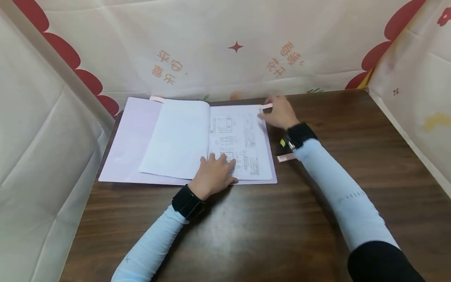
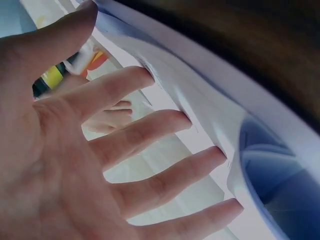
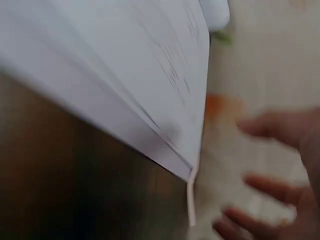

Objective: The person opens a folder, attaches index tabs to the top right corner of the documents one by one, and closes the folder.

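A lilac folder (image 1: 125, 141) lies spread on the table, holding a stack of white sheets. Its left leaf is blank (image 1: 179, 137), while technical drawings fill the right-hand page (image 1: 251, 145). My left hand (image 1: 214, 174) rests on the lower part of that page near the fold, and the left wrist view shows its fingers (image 2: 150, 137) spread with the tips on the paper. At the folder's top right corner is my right hand (image 1: 280, 112), beside a pale pink strip (image 1: 266, 106). In the right wrist view its blurred fingers are spread, apart from the strip (image 3: 191, 202).
Another pink strip (image 1: 286, 157) lies on the wooden table (image 1: 243, 235) under the right wrist. A further pink piece (image 1: 157, 99) sticks out at the folder's top left. Printed cloth (image 1: 211, 35) hangs behind the table and along both sides.
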`<state>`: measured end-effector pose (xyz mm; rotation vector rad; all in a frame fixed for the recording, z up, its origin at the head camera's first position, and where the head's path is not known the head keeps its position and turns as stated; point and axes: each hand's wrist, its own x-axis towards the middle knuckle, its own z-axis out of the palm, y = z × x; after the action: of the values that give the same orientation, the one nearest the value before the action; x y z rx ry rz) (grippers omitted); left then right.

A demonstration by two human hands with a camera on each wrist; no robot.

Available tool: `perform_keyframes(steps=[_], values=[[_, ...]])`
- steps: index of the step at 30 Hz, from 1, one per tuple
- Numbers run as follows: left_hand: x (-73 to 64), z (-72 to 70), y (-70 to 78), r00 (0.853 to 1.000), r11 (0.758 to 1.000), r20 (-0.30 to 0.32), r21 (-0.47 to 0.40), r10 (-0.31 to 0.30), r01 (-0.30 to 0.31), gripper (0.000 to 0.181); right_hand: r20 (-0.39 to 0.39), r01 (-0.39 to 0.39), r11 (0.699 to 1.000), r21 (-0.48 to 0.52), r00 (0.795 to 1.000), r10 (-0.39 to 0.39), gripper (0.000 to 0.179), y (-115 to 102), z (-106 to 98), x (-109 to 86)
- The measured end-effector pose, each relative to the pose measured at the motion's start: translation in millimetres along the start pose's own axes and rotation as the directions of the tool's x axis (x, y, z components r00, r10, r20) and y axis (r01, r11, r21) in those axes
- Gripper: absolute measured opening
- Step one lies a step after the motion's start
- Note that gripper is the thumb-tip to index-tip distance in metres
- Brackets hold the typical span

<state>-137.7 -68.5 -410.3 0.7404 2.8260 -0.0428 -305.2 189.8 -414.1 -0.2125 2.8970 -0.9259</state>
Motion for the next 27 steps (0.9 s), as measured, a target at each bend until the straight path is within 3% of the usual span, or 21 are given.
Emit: perform_keyframes(steps=[2,4,6,8,12,21,23,27], values=[[-0.4,0.9,0.3,1.000,1.000,0.006,-0.017,0.002,-0.002,0.063,0.097,0.186,0.981,-0.062,0.979,-0.180,0.067,-1.4,4.1,-36.6],[-0.8,1.2,0.3,1.000,1.000,0.017,-0.031,0.004,-0.004,0.064,0.232,0.319,0.944,-0.085,0.927,-0.293,0.070,0.2,8.8,-70.4],[-0.7,0.5,-0.2,1.000,0.999,0.020,-0.037,0.001,-0.001,0.066,0.314,0.372,0.922,-0.106,0.892,-0.324,0.078,2.2,13.0,-97.5],[-0.3,-0.5,-1.0,1.000,1.000,0.015,-0.029,-0.005,0.006,0.069,0.337,0.390,0.911,-0.138,0.883,-0.327,0.082,4.3,17.2,-113.7],[0.1,-0.5,-0.9,1.000,1.000,0.001,-0.014,0.003,-0.003,0.072,0.283,0.388,0.903,-0.185,0.901,-0.330,0.082,8.1,24.0,-125.0],[-1.6,-0.8,-2.8,1.000,1.000,-0.007,-0.015,0.026,-0.026,0.065,0.176,0.376,0.892,-0.250,0.924,-0.340,0.059,2.6,33.6,-120.6],[-2.0,-1.8,-3.3,1.000,1.000,-0.007,-0.016,0.018,-0.018,0.056,0.132,0.377,0.892,-0.249,0.926,-0.354,0.058,-0.6,31.1,-120.1],[-2.1,-4.1,-6.0,1.000,1.000,-0.011,-0.023,0.007,-0.007,0.045,-0.011,0.359,0.906,-0.225,0.929,-0.371,0.035,-4.4,17.6,-120.8]])
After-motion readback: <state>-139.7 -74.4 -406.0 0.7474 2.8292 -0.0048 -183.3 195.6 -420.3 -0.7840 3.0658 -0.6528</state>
